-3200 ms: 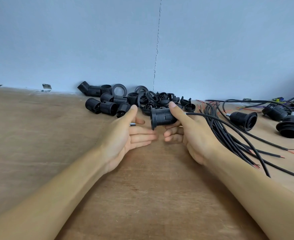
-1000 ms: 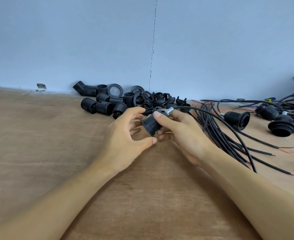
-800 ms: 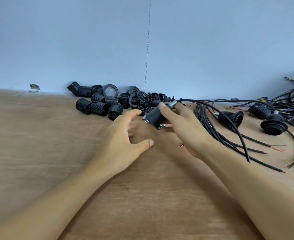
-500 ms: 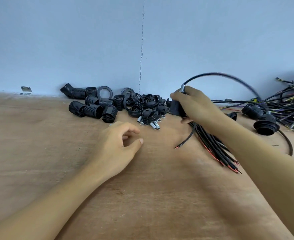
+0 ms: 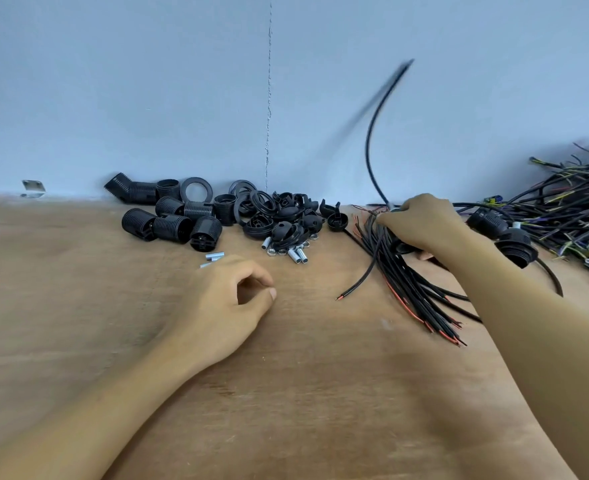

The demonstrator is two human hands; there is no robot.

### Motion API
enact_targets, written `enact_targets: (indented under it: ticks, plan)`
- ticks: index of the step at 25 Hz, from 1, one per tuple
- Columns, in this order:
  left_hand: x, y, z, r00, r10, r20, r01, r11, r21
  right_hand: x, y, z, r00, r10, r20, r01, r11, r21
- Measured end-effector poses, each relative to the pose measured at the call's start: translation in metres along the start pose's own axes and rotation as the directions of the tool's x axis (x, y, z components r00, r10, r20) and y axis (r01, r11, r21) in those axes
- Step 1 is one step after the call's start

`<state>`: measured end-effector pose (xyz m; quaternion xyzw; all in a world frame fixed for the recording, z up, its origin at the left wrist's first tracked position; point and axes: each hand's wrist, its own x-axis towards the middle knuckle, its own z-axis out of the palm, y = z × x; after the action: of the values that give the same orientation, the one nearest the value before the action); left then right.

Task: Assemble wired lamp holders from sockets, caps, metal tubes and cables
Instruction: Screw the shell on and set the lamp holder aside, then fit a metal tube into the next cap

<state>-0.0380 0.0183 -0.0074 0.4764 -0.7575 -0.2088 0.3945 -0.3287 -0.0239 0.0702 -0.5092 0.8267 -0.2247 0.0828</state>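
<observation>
My right hand (image 5: 421, 221) is out at 2 o'clock. Its fingers are curled tight round a black lamp holder (image 5: 405, 248), and only a bit of it peeks out under the hand. The cable (image 5: 369, 140) shoots up from the hand toward 1 o'clock and is blurry at the tip. The hand sits right on top of a bunch of loose wires (image 5: 414, 296) lying on the wooden table (image 5: 303, 393).

My left hand (image 5: 223, 299) rests on the table near the middle, fingers softly bent, holding nothing. Two little metal tubes (image 5: 213, 256) lie just past it at 12 o'clock. A tube pile (image 5: 296, 255), caps (image 5: 279, 216) and sockets (image 5: 172, 221) sit in heaps from 11 to 12 o'clock. Other wired holders (image 5: 515, 244) lie at 3 o'clock.
</observation>
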Motion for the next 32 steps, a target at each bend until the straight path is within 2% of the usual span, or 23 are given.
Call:
enact_targets:
  ticks: [3, 10, 13, 16, 18, 20, 22, 23, 28, 30, 32]
  plan:
    - [0.000, -0.001, 0.000, 1.000, -0.001, 0.007, 0.001, 1.000, 0.009, 0.004, 0.019, -0.001, 0.993, 0.043, -0.107, -0.048, 0.998, -0.047]
    - [0.000, 0.001, 0.000, 1.000, 0.017, 0.010, -0.017, 0.999, 0.030, 0.012, 0.040, 0.005, 0.974, 0.090, -0.210, -0.135, 0.968, -0.213]
    - [0.000, 0.002, 0.000, 1.000, 0.014, 0.014, -0.015, 1.000, 0.028, 0.015, 0.042, 0.006, 0.967, 0.099, -0.236, -0.155, 0.960, -0.233]
    - [0.000, 0.003, -0.001, 1.000, 0.007, 0.016, -0.008, 0.999, 0.038, 0.015, 0.047, 0.000, 0.962, 0.059, -0.268, -0.135, 0.951, -0.278]
    - [0.000, 0.003, -0.002, 1.000, 0.005, 0.018, -0.006, 0.999, 0.045, 0.010, 0.048, 0.000, 0.958, 0.008, -0.288, -0.125, 0.911, -0.393]
    - [-0.001, 0.005, -0.002, 1.000, -0.001, 0.020, 0.000, 0.999, 0.046, 0.003, 0.049, 0.007, 0.945, -0.111, -0.309, -0.061, 0.865, -0.498]
    - [-0.002, 0.005, -0.002, 1.000, -0.005, 0.026, 0.004, 0.999, 0.046, -0.003, 0.048, 0.015, 0.925, -0.255, -0.281, 0.056, 0.824, -0.564]
    - [-0.002, 0.005, -0.002, 1.000, -0.004, 0.031, 0.002, 0.999, 0.049, -0.005, 0.046, 0.020, 0.926, -0.282, -0.252, 0.094, 0.818, -0.568]
    - [-0.002, 0.005, -0.002, 0.999, -0.002, 0.036, -0.001, 0.998, 0.067, -0.001, 0.032, 0.029, 0.972, -0.179, -0.150, 0.055, 0.800, -0.598]
    - [-0.001, 0.004, -0.002, 0.999, -0.002, 0.042, -0.001, 0.998, 0.065, 0.002, 0.029, 0.030, 0.980, -0.174, -0.096, 0.096, 0.837, -0.538]
    - [-0.001, 0.003, -0.001, 0.999, -0.001, 0.045, -0.002, 0.998, 0.064, 0.004, 0.028, 0.032, 0.980, -0.196, -0.044, 0.161, 0.899, -0.407]
